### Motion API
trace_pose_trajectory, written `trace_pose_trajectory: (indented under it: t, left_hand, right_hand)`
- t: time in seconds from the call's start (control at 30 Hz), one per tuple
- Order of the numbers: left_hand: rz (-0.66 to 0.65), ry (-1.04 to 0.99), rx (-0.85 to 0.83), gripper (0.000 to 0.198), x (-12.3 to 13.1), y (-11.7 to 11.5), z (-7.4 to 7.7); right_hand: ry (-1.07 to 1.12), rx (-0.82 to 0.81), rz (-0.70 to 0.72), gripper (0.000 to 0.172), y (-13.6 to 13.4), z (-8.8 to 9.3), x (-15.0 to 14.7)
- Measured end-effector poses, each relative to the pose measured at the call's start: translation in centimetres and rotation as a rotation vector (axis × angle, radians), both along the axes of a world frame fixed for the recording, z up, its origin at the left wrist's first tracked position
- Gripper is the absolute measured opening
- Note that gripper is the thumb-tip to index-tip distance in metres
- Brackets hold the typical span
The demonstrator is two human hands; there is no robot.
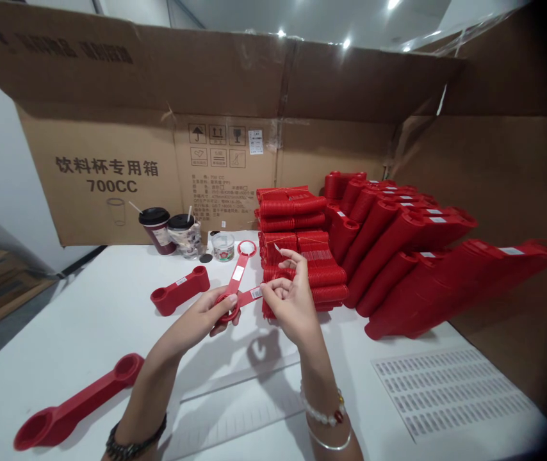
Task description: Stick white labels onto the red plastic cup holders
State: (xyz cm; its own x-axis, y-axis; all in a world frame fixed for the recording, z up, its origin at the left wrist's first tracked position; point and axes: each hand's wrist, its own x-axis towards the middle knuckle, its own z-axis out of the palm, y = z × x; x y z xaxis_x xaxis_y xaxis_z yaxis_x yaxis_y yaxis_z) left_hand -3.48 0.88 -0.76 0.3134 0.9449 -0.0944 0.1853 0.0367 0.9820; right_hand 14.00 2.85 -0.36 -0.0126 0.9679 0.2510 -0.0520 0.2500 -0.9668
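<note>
Left hand point(194, 323), right hand point(293, 307) raised over white table point(86, 320) | cardboard box point(110, 173) and stacked red bundles point(293, 214) ahead | red plastic strap point(237, 275) held between both hands, just before bundles | left hand curled around its ring | right hand pinching flat end beside barcode sticker point(255, 293) | loose red strap point(180, 290) lying nearby

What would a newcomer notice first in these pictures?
Ribbed red plastic stacks crowd the right side of the white table, piled against a brown cardboard carton printed 700CC. At the centre, the left hand and right hand hold a flat red plastic strap with a ring at its far end. At lower right, a white sheet with rows of small markings lies on the table.
</note>
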Motion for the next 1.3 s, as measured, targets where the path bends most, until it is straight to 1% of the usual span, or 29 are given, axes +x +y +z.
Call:
trace_pose_trajectory:
  t: [0.17, 0.5, 0.93, 1.07, 1.2, 1.3]
  left_hand:
    - [0.005, -0.006, -0.003, 0.036, -0.1, 0.0, -0.3]
    - [0.009, -0.003, -0.003, 0.037, -0.1, -0.3, 0.3]
    - [0.001, -0.006, 0.01, 0.037, -0.2, -0.4, 0.2]
    - [-0.001, 0.004, 0.016, 0.037, -0.2, -0.4, 0.2]
    - [0.003, 0.008, 0.032, 0.037, -0.3, -0.5, 0.2]
    - [0.03, 0.012, 0.032, 0.037, -0.1, -0.7, 0.3]
  right_hand:
    - [-0.017, -0.005, 0.007, 0.056, 0.2, 0.0, 0.0]
    - [0.003, 0.005, 0.025, 0.058, 0.1, -0.2, -0.1]
    - [-0.037, 0.009, -0.004, 0.056, 0.1, -0.2, -0.4]
    - [-0.118, 0.032, -0.048, 0.053, 0.0, -0.3, -0.6]
    - [-0.252, 0.113, -0.134, 0.05, -0.3, -0.5, -1.0]
    - [-0.378, 0.174, -0.213, 0.05, -0.7, -0.5, -1.5]
